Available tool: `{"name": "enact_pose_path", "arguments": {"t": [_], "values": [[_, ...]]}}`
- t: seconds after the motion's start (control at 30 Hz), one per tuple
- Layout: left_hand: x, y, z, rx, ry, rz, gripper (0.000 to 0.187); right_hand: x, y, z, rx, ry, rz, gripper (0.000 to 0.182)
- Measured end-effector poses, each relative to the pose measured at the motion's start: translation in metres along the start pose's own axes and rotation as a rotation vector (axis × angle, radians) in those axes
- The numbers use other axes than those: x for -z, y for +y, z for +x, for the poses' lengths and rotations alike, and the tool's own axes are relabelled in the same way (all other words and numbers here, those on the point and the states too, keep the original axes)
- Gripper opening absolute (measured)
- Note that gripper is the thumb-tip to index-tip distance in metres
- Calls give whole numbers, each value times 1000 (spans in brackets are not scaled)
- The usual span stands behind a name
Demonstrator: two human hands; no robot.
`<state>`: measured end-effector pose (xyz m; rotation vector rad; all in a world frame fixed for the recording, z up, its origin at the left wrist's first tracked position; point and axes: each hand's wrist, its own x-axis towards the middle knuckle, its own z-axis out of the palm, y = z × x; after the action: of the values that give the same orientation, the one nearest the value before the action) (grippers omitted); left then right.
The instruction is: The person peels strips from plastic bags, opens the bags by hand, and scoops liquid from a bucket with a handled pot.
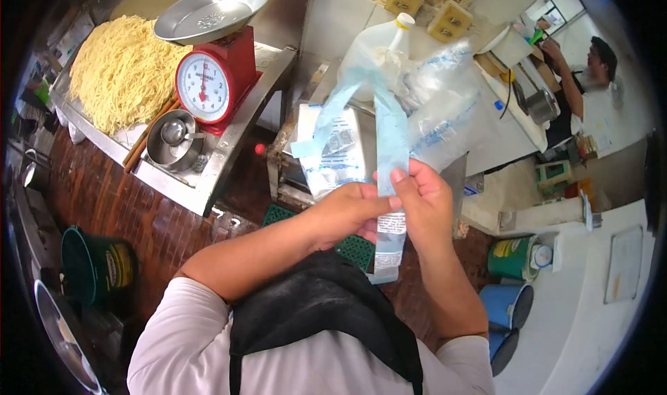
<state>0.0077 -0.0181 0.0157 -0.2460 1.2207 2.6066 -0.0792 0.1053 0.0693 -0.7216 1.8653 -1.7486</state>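
A long light-blue plastic strip (392, 134) with printed labels near its lower end hangs between my hands, its upper part looping over to the left. My left hand (353, 213) pinches its left edge with thumb and fingers. On the other side my right hand (422, 197) grips the same strip, thumb on top. Behind the loop lies a white printed plastic pack (339, 162). Clear plastic bags with blue print (445, 110) are to the right of it, and a translucent jug with a white cap (368, 46) stands at the back.
At the left, a metal table holds yellow noodles (128, 72), a red scale (215, 82) with a steel pan, and a steel pot (174, 152). Green buckets (97, 266) and blue bins (507, 305) stand lower down. Another person (601, 103) is at the upper right.
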Motion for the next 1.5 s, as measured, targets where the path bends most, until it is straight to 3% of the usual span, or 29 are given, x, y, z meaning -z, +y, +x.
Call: {"name": "enact_pose_path", "arguments": {"t": [0.1,0.2,0.3,0.53,0.8,1.03,1.23,1.4,1.5], "values": [[0,8,0,10,8,-85,32,1,1,1,206,219,-81,25],[4,13,2,18,52,-153,30,26,-11,-15,429,164,-701,25],[9,10,9,42,59,-197,31,21,-22,-24,473,-2,-897,26],[7,8,14,81,-36,-309,38,25,-16,-26,475,-3,-1133,29],[4,1,20,94,-20,-395,38,24,-21,-23,487,-17,-1157,24],[0,0,27,80,13,-230,34,24,-10,-24,498,51,-1054,17],[-10,-6,36,149,42,-238,34,27,-4,-33,597,86,-1187,14],[-7,-40,58,304,60,-321,30,29,9,-49,458,-22,-1124,13],[6,-67,69,296,114,-54,24,28,4,-55,378,5,-921,9]]}}
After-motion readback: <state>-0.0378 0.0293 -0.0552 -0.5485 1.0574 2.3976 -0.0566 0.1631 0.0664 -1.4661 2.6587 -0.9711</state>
